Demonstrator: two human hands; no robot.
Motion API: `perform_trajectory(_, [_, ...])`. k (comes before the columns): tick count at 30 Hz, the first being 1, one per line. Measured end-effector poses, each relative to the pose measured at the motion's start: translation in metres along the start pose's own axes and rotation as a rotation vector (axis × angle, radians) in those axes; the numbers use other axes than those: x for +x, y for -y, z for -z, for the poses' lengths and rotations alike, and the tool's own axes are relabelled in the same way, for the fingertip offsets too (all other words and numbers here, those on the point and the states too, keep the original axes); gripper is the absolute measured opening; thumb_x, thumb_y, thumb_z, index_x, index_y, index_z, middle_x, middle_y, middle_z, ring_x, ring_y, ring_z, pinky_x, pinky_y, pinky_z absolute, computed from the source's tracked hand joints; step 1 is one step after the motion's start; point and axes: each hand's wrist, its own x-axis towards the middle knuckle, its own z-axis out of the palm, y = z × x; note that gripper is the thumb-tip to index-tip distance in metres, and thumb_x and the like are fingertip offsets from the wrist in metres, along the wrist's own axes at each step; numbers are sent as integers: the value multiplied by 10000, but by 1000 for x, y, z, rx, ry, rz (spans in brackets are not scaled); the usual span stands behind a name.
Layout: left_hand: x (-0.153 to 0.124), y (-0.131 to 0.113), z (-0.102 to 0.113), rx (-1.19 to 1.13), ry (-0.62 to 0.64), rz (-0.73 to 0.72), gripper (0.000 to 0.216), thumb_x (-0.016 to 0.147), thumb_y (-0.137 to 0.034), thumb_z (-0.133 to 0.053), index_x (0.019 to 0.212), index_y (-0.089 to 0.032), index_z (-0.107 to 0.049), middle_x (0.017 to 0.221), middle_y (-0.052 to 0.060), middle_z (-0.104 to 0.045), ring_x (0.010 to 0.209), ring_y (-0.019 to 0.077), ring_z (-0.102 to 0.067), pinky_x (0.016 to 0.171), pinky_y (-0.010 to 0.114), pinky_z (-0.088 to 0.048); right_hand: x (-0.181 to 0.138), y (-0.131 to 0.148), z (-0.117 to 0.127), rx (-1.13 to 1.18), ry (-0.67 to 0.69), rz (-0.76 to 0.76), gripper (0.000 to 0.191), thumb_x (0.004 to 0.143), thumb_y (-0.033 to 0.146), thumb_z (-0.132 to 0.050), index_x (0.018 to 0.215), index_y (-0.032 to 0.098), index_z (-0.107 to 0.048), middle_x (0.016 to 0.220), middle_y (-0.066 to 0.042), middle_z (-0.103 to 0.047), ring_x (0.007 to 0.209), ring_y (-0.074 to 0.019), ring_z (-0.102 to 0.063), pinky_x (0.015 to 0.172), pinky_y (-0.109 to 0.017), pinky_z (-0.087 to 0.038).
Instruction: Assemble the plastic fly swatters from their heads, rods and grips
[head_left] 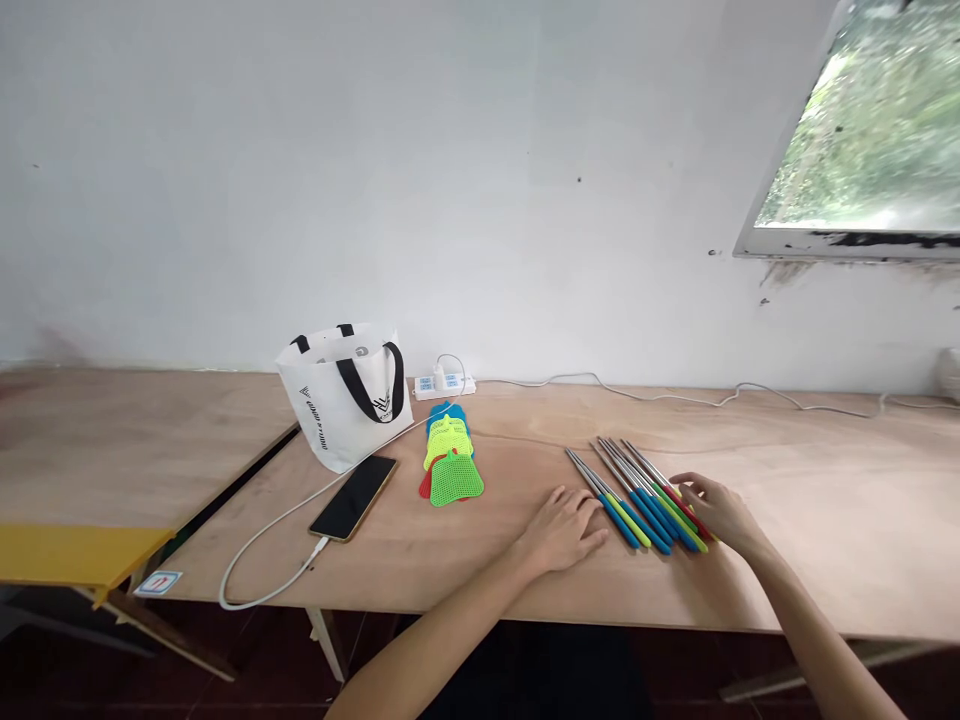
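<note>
Several metal rods with coloured handles (654, 510) lie side by side on the table, their thin silver ends pointing away from me. The handles are blue, yellow-green, green and red. My left hand (564, 528) rests palm down on the wood just left of them, fingers spread and holding nothing. On the other side, my right hand (718, 512) has its curved fingers against the red handle at the edge of the group, without closing round it; part of its fingers is hidden. Further left lies a row of overlapping mesh fly swatter heads (456, 478) in green, yellow, red and blue.
A white tote bag (330, 410) with black handles stands at the left. In front of it a phone (354, 500) lies with a white charging cable (262, 530) running to a power strip (457, 386) by the wall. A window (877, 120) is at upper right.
</note>
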Motion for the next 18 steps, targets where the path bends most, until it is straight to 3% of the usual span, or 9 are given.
perform_trajectory(4, [0,-1,1,4,3,5,431,1040,-477,-444,1362,-201,-523,1393,93,-581,1322,253,-519,1200,447,-305,-21,-3,0,6,69,69,400,899,525,-410,932,264,-711,752,-21,-716,653,-200,-652,606,-282,-432])
perform_trajectory(7, [0,-1,2,3,6,-1,436,1044,-477,-436,1367,-197,-520,1391,92,-581,1319,250,-523,1195,446,-312,-35,4,-2,-105,98,45,333,896,512,-447,875,270,-675,773,-14,-713,675,-197,-655,590,-272,-403])
perform_trajectory(18, [-1,-1,2,7,-5,10,424,1040,-477,-446,1357,-206,-524,1392,83,-585,1307,245,-532,1195,436,-315,-44,26,-1,-281,77,-108,305,963,399,-402,1011,282,-679,1008,-56,-745,872,-233,-706,631,-285,-418])
